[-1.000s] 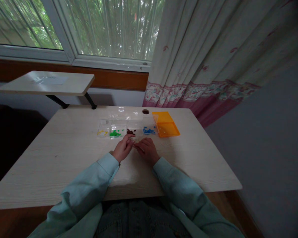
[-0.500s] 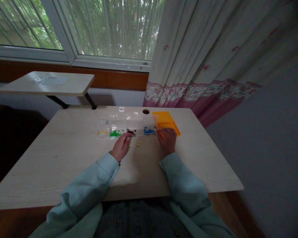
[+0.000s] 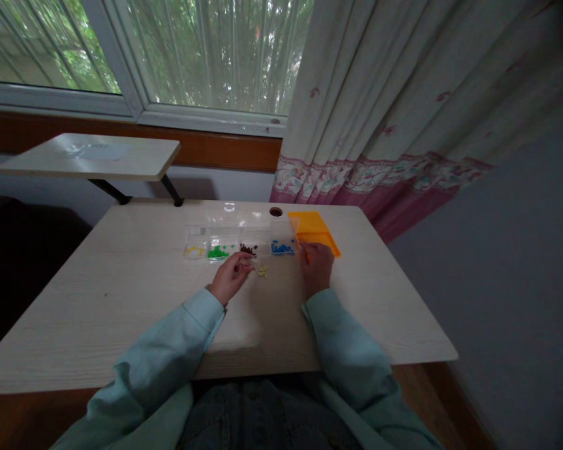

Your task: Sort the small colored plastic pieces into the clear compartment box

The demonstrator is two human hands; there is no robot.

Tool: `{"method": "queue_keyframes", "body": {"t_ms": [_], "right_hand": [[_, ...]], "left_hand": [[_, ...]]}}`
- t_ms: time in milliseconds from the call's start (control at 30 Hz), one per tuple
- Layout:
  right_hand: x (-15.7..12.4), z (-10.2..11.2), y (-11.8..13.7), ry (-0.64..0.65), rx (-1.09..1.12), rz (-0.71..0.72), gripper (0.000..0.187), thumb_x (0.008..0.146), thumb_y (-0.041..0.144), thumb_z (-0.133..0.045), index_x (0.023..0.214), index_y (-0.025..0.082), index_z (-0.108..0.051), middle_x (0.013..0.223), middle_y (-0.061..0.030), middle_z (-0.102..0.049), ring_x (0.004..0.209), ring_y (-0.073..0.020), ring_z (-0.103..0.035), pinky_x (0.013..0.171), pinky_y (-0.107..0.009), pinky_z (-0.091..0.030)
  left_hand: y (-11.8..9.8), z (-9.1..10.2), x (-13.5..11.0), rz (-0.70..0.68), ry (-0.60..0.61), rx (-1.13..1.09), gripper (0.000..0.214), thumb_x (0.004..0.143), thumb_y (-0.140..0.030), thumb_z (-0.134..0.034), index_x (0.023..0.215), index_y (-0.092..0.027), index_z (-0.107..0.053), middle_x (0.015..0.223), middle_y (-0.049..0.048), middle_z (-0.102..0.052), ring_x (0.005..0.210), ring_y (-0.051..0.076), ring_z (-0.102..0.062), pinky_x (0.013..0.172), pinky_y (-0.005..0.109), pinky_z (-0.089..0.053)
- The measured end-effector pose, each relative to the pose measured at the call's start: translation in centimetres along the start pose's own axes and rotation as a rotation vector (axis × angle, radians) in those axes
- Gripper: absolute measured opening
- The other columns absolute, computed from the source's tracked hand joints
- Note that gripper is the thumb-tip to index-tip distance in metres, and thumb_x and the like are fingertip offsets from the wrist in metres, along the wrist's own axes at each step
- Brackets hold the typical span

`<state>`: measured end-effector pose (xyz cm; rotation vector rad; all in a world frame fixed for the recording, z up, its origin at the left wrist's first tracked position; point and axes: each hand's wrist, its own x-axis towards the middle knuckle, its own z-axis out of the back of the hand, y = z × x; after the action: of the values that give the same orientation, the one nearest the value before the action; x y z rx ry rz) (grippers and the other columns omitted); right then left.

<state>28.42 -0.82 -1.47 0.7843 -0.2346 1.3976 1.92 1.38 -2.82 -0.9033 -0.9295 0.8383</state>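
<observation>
My left hand (image 3: 231,276) is over the table, just in front of a clear box of dark brown pieces (image 3: 248,249). Its fingers are curled, and the fingertips come close to a small cluster of pale yellow pieces (image 3: 262,272) on the tabletop. Whatever it pinches is too small to make out. My right hand (image 3: 317,265) is at the near-left part of the open orange box (image 3: 329,240), with thumb and fingers pinched together. What lies between them is hidden. Just left of it is a clear box with blue pieces (image 3: 282,248).
Further left in the row stand clear boxes with green pieces (image 3: 218,252) and yellow pieces (image 3: 194,252). A cable hole (image 3: 276,212) is at the back of the table (image 3: 136,300). A raised shelf (image 3: 143,150) stands at the back left, and a curtain (image 3: 347,125) hangs behind.
My left hand's fingers have shifted slightly right, nearer the pale yellow cluster. My right hand has moved a little right, away from the blue pieces.
</observation>
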Motion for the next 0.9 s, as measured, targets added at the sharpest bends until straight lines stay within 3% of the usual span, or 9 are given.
{"method": "queue_keyframes", "body": {"t_ms": [100, 300, 667, 900], "right_hand": [[-0.8, -0.3, 2.6, -0.005, 0.123, 0.162, 0.024, 0.092, 0.026, -0.052, 0.105, 0.021, -0.071, 0.093, -0.0086, -0.066, 0.095, -0.0229, -0.054, 0.088, -0.039, -0.039], [-2.7, -1.0, 6.5, 0.187, 0.343, 0.448, 0.024, 0.09, 0.026, -0.057, 0.11, 0.024, -0.069, 0.092, -0.0062, -0.067, 0.092, -0.0208, -0.056, 0.087, -0.038, -0.043], [-3.2, -1.4, 7.3, 0.151, 0.345, 0.441, 0.016, 0.091, 0.028, -0.059, 0.099, 0.026, -0.073, 0.083, -0.0044, -0.067, 0.084, -0.0193, -0.056, 0.08, -0.036, -0.043], [-3.4, -1.4, 7.3, 0.157, 0.331, 0.458, 0.015, 0.09, 0.026, -0.061, 0.095, 0.029, -0.074, 0.08, -0.0031, -0.066, 0.084, -0.018, -0.056, 0.08, -0.035, -0.041]], "left_hand": [[0.0, -0.2, -0.1, 0.037, 0.031, -0.091, 0.034, 0.089, -0.038, -0.056, 0.117, -0.018, -0.052, 0.083, 0.0026, -0.067, 0.072, 0.013, -0.06, 0.07, 0.025, -0.045], [0.2, 0.0, -0.1, 0.051, 0.05, -0.113, 0.036, 0.09, -0.039, -0.054, 0.118, -0.017, -0.052, 0.084, 0.0034, -0.069, 0.074, 0.014, -0.062, 0.07, 0.025, -0.046], [0.0, -0.2, -0.4, 0.08, 0.079, -0.133, 0.041, 0.089, -0.044, -0.055, 0.12, -0.018, -0.054, 0.077, 0.0024, -0.067, 0.07, 0.015, -0.062, 0.068, 0.026, -0.047], [-0.9, 0.2, -0.5, 0.008, 0.14, 0.043, 0.037, 0.093, -0.037, -0.046, 0.123, -0.018, -0.054, 0.073, 0.0001, -0.063, 0.066, 0.013, -0.059, 0.067, 0.025, -0.046]]}}
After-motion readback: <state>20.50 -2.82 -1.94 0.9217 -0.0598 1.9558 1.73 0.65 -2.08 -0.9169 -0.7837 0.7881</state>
